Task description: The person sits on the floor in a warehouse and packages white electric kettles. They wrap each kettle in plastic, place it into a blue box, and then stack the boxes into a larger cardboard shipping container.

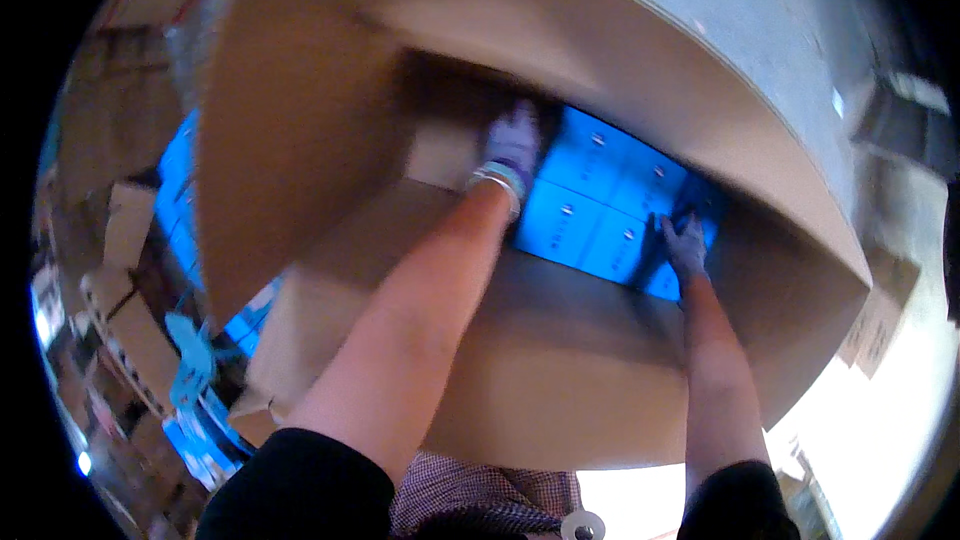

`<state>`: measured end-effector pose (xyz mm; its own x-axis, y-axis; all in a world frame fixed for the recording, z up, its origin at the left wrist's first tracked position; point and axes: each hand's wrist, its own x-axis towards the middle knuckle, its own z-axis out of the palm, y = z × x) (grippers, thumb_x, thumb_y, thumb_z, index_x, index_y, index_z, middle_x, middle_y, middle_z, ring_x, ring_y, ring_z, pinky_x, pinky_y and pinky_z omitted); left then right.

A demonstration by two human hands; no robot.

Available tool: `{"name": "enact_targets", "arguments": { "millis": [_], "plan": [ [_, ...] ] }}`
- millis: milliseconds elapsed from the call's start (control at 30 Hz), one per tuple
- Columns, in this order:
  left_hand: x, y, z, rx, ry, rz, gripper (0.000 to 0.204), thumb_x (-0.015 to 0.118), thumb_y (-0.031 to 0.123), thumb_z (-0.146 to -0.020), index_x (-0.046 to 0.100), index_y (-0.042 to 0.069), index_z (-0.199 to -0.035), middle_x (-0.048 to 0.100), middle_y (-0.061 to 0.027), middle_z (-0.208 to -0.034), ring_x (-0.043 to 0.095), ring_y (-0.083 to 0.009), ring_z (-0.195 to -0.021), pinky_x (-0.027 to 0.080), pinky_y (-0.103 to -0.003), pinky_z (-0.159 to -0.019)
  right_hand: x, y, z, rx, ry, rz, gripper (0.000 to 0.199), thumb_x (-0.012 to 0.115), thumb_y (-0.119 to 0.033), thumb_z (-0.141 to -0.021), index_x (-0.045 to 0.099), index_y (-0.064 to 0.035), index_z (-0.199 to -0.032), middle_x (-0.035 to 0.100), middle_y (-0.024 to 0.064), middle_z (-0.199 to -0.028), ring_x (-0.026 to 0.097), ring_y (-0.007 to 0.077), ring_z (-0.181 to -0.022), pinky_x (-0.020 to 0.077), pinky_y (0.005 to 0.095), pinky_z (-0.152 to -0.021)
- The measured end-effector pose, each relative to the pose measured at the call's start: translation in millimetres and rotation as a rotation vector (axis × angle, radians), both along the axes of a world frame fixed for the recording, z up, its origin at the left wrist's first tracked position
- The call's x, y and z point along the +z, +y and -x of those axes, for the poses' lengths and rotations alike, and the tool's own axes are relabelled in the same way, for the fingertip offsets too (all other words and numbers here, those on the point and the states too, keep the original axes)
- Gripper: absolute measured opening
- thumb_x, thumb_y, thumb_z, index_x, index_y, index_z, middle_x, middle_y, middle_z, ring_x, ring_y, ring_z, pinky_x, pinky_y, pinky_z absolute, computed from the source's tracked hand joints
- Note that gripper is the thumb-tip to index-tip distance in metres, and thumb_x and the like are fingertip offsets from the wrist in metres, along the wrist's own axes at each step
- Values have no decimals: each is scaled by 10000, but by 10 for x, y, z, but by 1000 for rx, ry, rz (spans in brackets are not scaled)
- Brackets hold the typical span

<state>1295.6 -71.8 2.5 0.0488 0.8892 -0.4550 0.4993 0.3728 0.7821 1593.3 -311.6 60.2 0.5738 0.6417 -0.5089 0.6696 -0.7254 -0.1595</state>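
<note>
A large open cardboard carton [560, 370] surrounds both my forearms. Several blue boxes [590, 190] with small dark print lie side by side at its bottom, filling the middle and right. My left hand [513, 143], in a light purple-grey glove with a pale cuff, reaches down along their left side, fingers stretched out. Over the right end of the boxes is my right hand [686, 248], also gloved, thumb and fingers apart; I cannot tell how firmly it touches them. A dark gap and a strip of bare cardboard [443, 155] show left of my left hand.
Outside the carton on the left are more blue boxes [178, 195], a turquoise plastic stool-like thing [190, 358] and loose cardboard [128, 225]. A grey floor [740, 10] stretches beyond the far wall. Brown cartons [880, 315] stand at the right.
</note>
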Motion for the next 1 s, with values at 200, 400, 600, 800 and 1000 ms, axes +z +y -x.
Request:
{"name": "enact_targets", "arguments": {
  "millis": [200,400,600,800,1000],
  "plan": [
    [2968,-457,930,-246,-430,-449,341,650,277,-956,649,60,-1219,661,-161,-1068,634,-312,-1019,518,-400,-919,1314,550,1973,-137,712,-448,764,644,-348,-951,335,46,-1528,462,239,-1487,462,326,-1358,355,414,-1142],
    [4153,-1415,3892,-139,-459,-664,456,676,182,-883,615,15,-1303,641,-172,-1251,617,-334,-1149,487,-433,-991,2944,780,4495,168,1046,-662,667,625,-181,-907,389,46,-1488,531,195,-1368,560,278,-1178,444,394,-1037],
    [2517,-3138,6637,765,-123,-45,482,654,213,-964,550,-10,-1379,627,-137,-1269,597,-229,-1161,473,-356,-1021,3037,542,6475,472,1154,-394,657,568,-60,-811,451,27,-1451,548,178,-1349,556,261,-1202,428,367,-1057],
    [1424,-4266,8398,877,91,269,681,773,372,-874,528,4,-1392,562,-192,-1370,540,-310,-1276,445,-402,-1051,1783,-37,7713,18,1201,216,588,610,-241,-988,408,-75,-1515,558,115,-1339,559,208,-1184,443,360,-1049],
    [65,-4057,9559,780,290,249,892,849,397,-781,436,-26,-1449,500,-242,-1424,497,-335,-1319,432,-434,-1069,250,-203,9124,-123,1175,488,642,640,-390,-971,419,-107,-1503,555,77,-1332,540,213,-1185,452,397,-1023]
  ]
}}
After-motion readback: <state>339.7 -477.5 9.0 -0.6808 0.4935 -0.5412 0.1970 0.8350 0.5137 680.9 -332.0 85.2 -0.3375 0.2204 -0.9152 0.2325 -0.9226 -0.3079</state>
